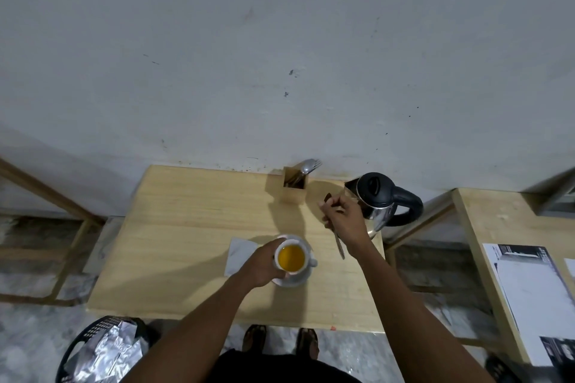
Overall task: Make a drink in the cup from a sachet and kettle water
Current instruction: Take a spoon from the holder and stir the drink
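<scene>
Both forearms enter from the bottom edge, above two sandalled feet (pixel 281 341) standing on the marble floor just short of the table's near edge. Left hand (pixel 260 265) is wrapped around the left side of the white cup (pixel 294 258), fingers closed on its wall. Cup is filled with orange-yellow liquid, handle pointing right, and is seated on a white saucer (pixel 295 280). Cup and saucer sit in the near half of the wooden table (pixel 186 227), with bare tabletop between them and the near edge.

Right hand (pixel 343 218) is raised above the table to the right of the cup, fingers closed on a metal spoon (pixel 339 245); one end hangs down toward the table, apart from the cup, the other projects past the fingers.

White napkin (pixel 239 253) lies flat just left of the cup, partly under the left hand. Wooden cutlery holder (pixel 294 186) stands at the far edge against the wall (pixel 280 56), with utensils in it. Steel kettle (pixel 381 199) with black lid and handle stands at the far right corner, close behind the right hand; its base overhang cannot be judged.

Left half of the table is bare. Black basket (pixel 102 348) holding crumpled foil sits on the floor at lower left. Second table (pixel 485 242) stands to the right, separated by a gap.
</scene>
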